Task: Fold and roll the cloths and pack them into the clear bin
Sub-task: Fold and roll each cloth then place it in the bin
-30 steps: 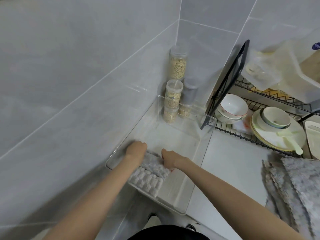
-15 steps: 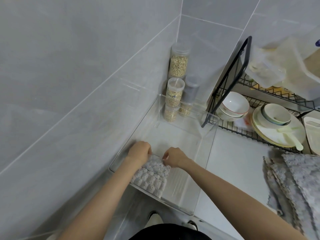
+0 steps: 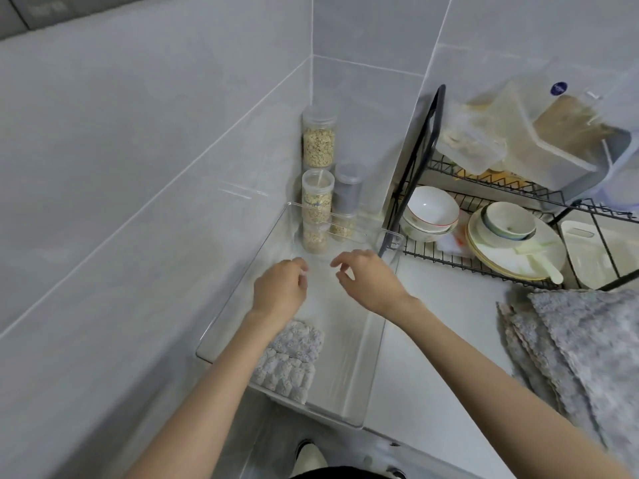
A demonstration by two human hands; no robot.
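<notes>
Against the tiled wall (image 3: 138, 202), on the counter (image 3: 435, 347), the clear bin (image 3: 349, 340) stands long and see-through. Two rolled cloths (image 3: 294, 357) lie side by side in its near-left corner, touching each other; they are grey-white and nubbly, with a faint lilac tinge. The left hand (image 3: 280, 292) and right hand (image 3: 370, 285) hang above the bin's middle, fingers loosely curled and holding nothing. Flat unfolded cloths (image 3: 581, 340) of the same mottled grey lie stacked on the counter to the right.
</notes>
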